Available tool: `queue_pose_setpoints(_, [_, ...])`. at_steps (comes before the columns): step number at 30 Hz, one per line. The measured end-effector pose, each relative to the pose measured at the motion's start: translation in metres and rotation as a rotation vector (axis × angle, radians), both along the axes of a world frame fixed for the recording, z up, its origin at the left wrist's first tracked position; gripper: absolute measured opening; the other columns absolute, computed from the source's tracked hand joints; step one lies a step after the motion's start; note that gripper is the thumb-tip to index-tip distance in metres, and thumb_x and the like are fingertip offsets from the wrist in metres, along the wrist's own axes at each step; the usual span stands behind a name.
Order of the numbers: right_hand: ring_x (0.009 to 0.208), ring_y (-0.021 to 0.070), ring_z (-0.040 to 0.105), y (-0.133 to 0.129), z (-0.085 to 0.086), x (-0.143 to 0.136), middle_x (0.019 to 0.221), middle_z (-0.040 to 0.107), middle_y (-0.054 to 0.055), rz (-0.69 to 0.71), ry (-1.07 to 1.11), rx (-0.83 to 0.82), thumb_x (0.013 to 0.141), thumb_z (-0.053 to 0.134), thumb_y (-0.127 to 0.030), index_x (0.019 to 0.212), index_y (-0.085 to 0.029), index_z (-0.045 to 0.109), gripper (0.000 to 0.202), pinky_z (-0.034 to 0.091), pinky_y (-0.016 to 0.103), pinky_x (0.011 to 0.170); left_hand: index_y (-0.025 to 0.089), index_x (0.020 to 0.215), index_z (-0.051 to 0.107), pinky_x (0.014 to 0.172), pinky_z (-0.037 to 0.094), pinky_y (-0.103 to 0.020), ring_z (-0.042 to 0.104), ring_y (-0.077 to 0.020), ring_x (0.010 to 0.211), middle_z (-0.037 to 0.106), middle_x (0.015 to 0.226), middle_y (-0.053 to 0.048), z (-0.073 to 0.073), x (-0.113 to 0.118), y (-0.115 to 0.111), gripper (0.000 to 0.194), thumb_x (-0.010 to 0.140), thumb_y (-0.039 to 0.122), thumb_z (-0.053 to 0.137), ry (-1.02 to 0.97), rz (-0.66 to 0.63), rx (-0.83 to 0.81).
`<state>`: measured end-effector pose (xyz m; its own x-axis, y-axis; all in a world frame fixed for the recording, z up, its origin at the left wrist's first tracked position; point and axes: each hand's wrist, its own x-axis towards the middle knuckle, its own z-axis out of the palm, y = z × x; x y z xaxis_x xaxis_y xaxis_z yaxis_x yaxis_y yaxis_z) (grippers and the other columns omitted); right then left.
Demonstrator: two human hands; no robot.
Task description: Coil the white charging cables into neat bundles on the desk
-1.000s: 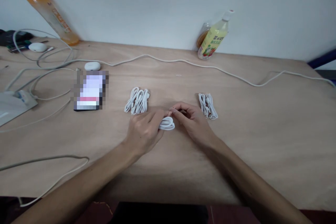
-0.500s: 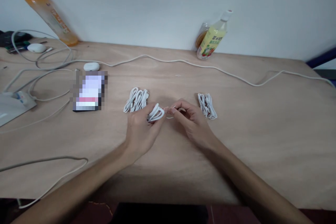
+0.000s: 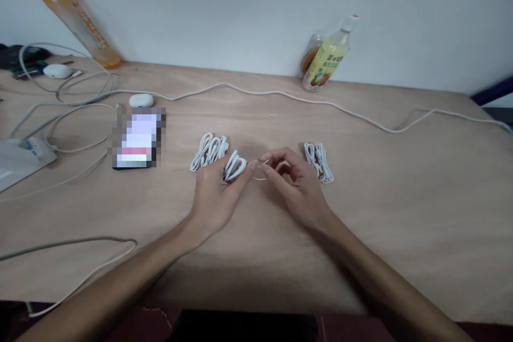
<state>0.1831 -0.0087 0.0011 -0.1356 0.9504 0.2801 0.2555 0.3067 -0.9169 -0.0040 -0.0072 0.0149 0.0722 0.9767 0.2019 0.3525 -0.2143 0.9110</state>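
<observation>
My left hand (image 3: 216,187) is closed around a coiled white cable (image 3: 234,166), its thumb and index fingertips pressed together. Facing it, my right hand (image 3: 294,181) pinches a thin white tie (image 3: 261,178), which loops in the small gap between the fingertips of both hands. Several bundled white cables (image 3: 206,150) lie side by side on the table just beyond my left hand. To the right of my right hand rest more white cable bundles (image 3: 319,162).
A phone (image 3: 139,138) and a white earbud case (image 3: 141,100) lie at the left on the wooden table (image 3: 401,197). A long white cord (image 3: 248,92) crosses the back. An orange bottle (image 3: 78,21) and a yellow bottle (image 3: 328,59) stand by the wall.
The coiled cable has tilted more upright and shifted slightly left in my left hand. The fingertips of my two hands have drawn a little apart.
</observation>
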Motion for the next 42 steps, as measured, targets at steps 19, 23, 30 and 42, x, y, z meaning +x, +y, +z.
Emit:
queue_pose_setpoints(19, [0.093,0.0246,0.065,0.005,-0.004,0.01,0.098,0.072,0.006,-0.014,-0.414,0.533,0.106,0.067,-0.018,0.107,-0.026,0.077,0.013,0.054,0.04,0.077,0.02,0.079,0.058,0.06,0.037,-0.024,0.046,-0.0111,0.06,0.053,0.064,0.007,-0.004,-0.005,-0.001,0.026,0.104,0.018,0.065,0.236,-0.097,0.325])
queue_pose_setpoints(23, [0.089,0.0232,0.065,0.005,-0.001,0.01,0.096,0.074,0.005,-0.004,-0.383,0.523,0.105,0.069,-0.016,0.107,-0.027,0.079,0.015,0.054,0.04,0.077,0.02,0.08,0.059,0.061,0.037,-0.025,0.047,-0.0116,0.061,0.054,0.065,0.006,-0.004,-0.004,-0.001,0.025,0.104,0.017,0.065,0.226,-0.09,0.317])
queue_pose_setpoints(30, [0.079,0.0207,0.06,0.004,-0.002,0.011,0.088,0.071,0.002,-0.032,-0.297,0.358,0.101,0.077,-0.02,0.102,-0.029,0.084,0.011,0.053,0.039,0.076,0.02,0.08,0.059,0.06,0.036,-0.024,0.047,-0.011,0.06,0.053,0.065,0.007,-0.005,-0.005,-0.002,0.024,0.103,0.016,0.065,0.192,-0.109,0.307])
queue_pose_setpoints(42, [0.075,0.0208,0.057,0.004,0.0,0.013,0.084,0.068,0.002,-0.037,-0.302,0.327,0.101,0.077,-0.024,0.097,-0.031,0.085,0.011,0.052,0.041,0.077,0.021,0.075,0.055,0.061,0.038,-0.025,0.045,-0.0129,0.061,0.055,0.065,0.005,-0.001,-0.003,-0.002,0.028,0.102,0.02,0.065,0.18,-0.095,0.219])
